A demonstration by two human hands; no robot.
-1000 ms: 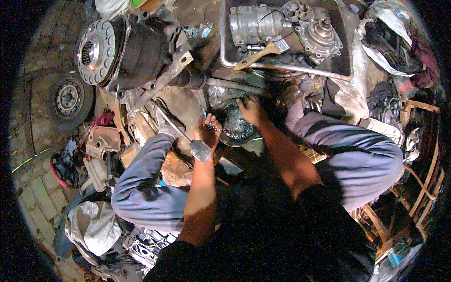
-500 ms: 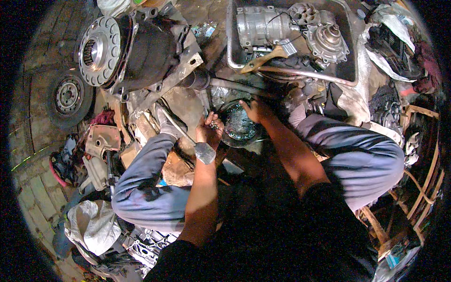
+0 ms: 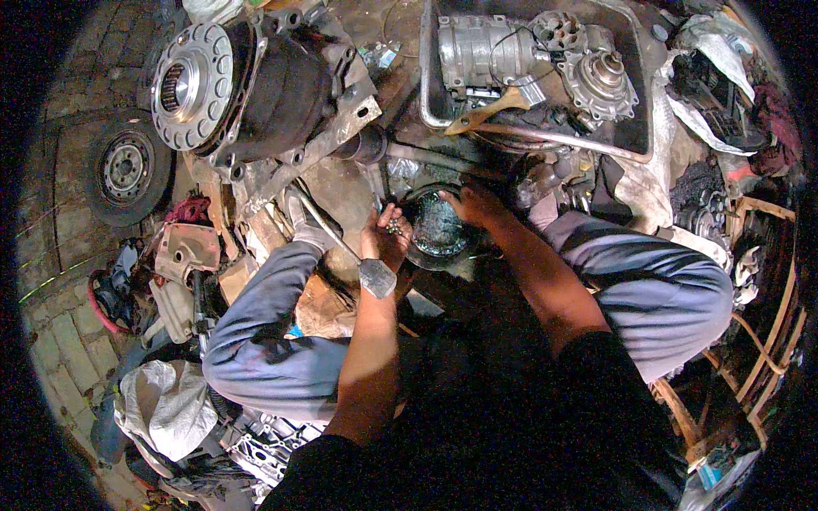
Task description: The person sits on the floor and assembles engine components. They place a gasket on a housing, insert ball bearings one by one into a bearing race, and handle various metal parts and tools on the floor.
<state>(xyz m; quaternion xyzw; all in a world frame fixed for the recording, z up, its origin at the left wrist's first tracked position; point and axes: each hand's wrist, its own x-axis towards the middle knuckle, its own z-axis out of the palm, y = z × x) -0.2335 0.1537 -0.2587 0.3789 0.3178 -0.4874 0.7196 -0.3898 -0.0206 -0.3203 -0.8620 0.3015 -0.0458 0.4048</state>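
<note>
My left hand is palm up with its fingers curled, cradling several small shiny metal balls. Just right of it is a dark round pan with a wet, glistening inside. My right hand is at the pan's upper right rim, its thumb reaching over the edge; the other fingers are folded in shadow and partly hidden. A flat grey metal piece shows over my left wrist, in line with a thin pale rod.
A large gear housing stands far left. Far right, a metal tray holds machine parts, with a wooden-handled brush across its near side. A wheel is at the left. My bent legs flank the pan; a metal casting lies near left.
The view has shifted slightly. My right hand's fingers, spread at the pan's rim before, are now folded more, with the thumb over the edge. The left hand still holds the balls.
</note>
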